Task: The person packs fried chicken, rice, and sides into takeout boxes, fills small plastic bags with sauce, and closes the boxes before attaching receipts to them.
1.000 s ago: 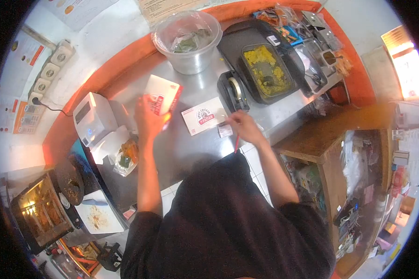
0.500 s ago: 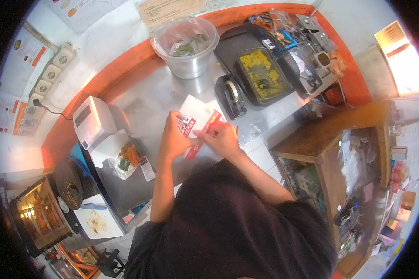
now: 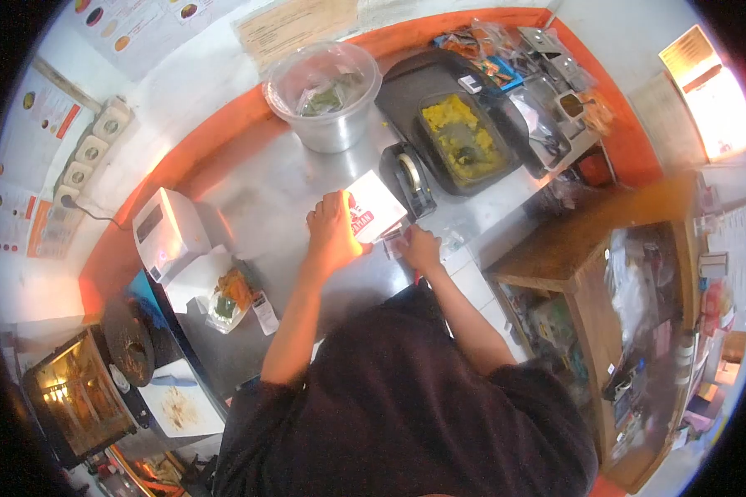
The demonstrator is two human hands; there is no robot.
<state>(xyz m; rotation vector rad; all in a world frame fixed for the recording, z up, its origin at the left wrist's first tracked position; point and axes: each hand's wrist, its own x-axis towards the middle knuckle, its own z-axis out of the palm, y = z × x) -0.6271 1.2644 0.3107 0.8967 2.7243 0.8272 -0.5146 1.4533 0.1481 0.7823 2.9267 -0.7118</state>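
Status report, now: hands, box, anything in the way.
Left hand gripping box. Right hand near box's corner, grip unclear. Tape dispenser close by box, not visibly blocking.

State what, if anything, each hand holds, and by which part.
Left hand: the printed box, by its left side. Right hand: cannot be told.

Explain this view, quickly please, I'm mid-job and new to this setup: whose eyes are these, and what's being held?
No machine here: the left grip and right grip are a person's bare hands. Every picture comes from one camera worn on that person's head, looking forward and down.

On the metal counter stand a clear tub, a black tape dispenser, a container of yellow food and a white device.

The left grip holds a white box with red printing. The right grip is by the box's near corner; whether it holds something is unclear.
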